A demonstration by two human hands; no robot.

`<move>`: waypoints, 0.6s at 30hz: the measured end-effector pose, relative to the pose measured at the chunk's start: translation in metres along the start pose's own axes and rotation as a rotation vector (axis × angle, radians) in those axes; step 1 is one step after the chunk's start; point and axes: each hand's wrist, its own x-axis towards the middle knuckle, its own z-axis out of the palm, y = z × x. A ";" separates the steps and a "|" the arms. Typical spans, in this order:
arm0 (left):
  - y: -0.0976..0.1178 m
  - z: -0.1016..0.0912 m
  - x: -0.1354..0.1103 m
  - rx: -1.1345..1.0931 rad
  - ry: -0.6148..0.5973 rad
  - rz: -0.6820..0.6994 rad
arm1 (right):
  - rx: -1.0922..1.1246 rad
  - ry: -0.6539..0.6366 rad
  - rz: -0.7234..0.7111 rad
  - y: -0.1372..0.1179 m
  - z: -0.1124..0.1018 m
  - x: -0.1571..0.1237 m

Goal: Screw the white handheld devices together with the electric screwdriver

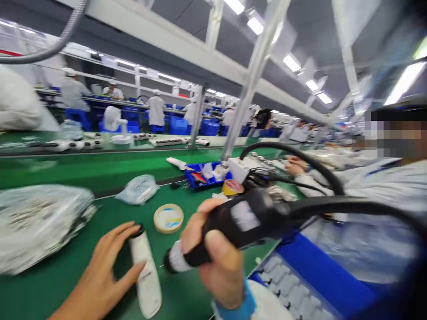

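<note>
My right hand (pixel 223 264) is wrapped round a black electric screwdriver (pixel 230 218). Its light-coloured nose points down and left, and a thick dark cable trails off to the right. A long white plastic housing (pixel 147 275) with a black end lies on the green work surface, close to the screwdriver's tip. My left hand (pixel 103 269) steadies this housing, fingertips at the black end and thumb across its upper face. Between tip and housing there is a gap. Just beyond them lies a roll of tape (pixel 168 218).
Bagged parts (pixel 40 222) cover the left side, with a smaller plastic bag (pixel 138 189) behind. A blue parts tray (pixel 196 180) and yellow tape (pixel 232 187) lie ahead. A blue bin (pixel 320 271) of white pieces stands right, near a co-worker (pixel 373 182). A green conveyor (pixel 110 164) runs across.
</note>
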 end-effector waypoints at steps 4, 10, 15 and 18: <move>-0.001 -0.009 0.004 -0.004 -0.180 -0.281 | 0.290 -0.116 0.068 -0.006 0.005 0.001; 0.004 -0.006 0.011 -0.102 -0.269 -0.390 | 0.242 -0.239 0.154 -0.008 0.005 -0.014; 0.004 -0.007 0.009 -0.151 -0.281 -0.400 | 0.188 -0.284 0.173 0.000 0.009 -0.020; 0.004 -0.007 0.010 -0.161 -0.284 -0.400 | 0.173 -0.293 0.195 0.002 0.011 -0.020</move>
